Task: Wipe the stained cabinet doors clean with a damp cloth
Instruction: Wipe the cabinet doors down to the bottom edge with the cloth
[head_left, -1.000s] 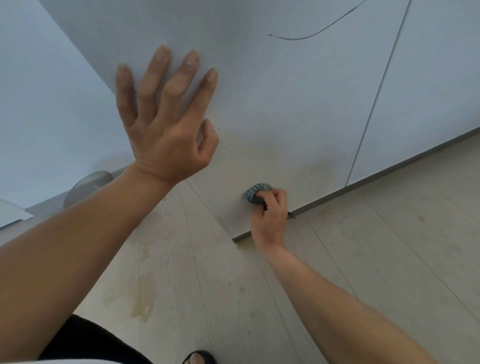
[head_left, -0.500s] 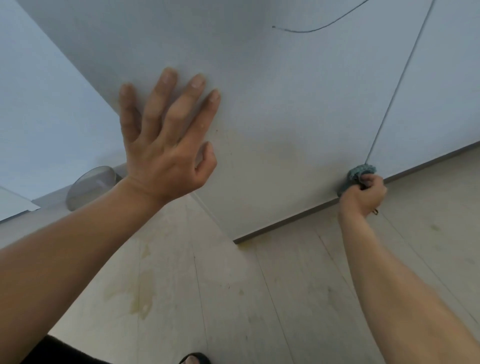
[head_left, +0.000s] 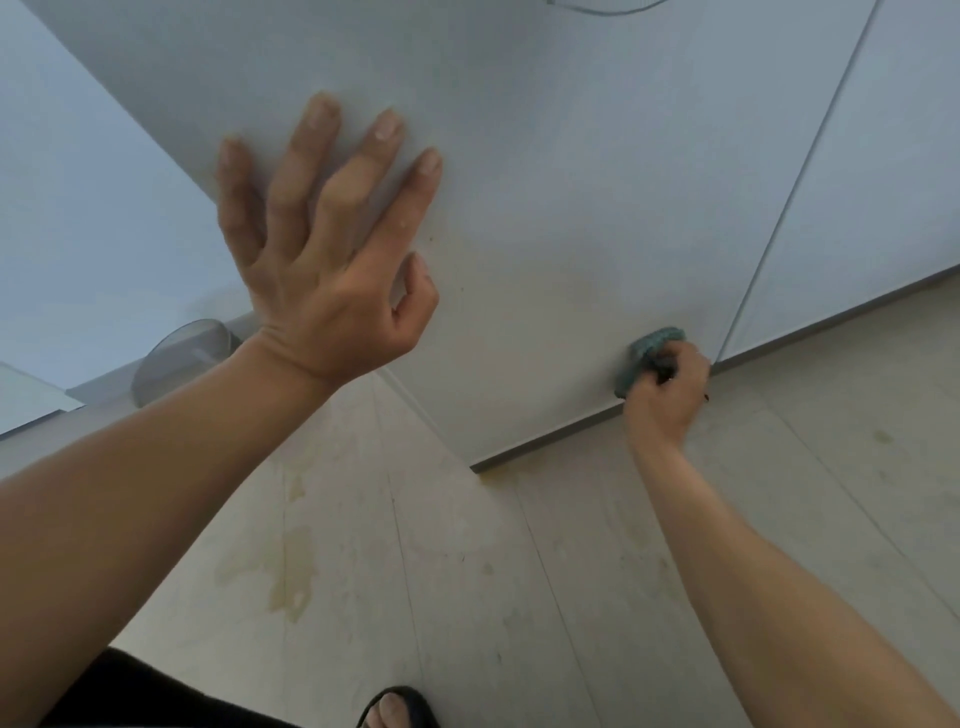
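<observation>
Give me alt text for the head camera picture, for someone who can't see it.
A person's right hand presses a teal cloth against the lower edge of a pale cabinet door, beside the seam with the next door. The left hand rests on the same door, fingers spread. Below is a light floor with yellowish stains.

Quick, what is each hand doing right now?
Left hand: open, fingers spread flat against the cabinet door.
Right hand: gripping the teal cloth against the door.
</observation>
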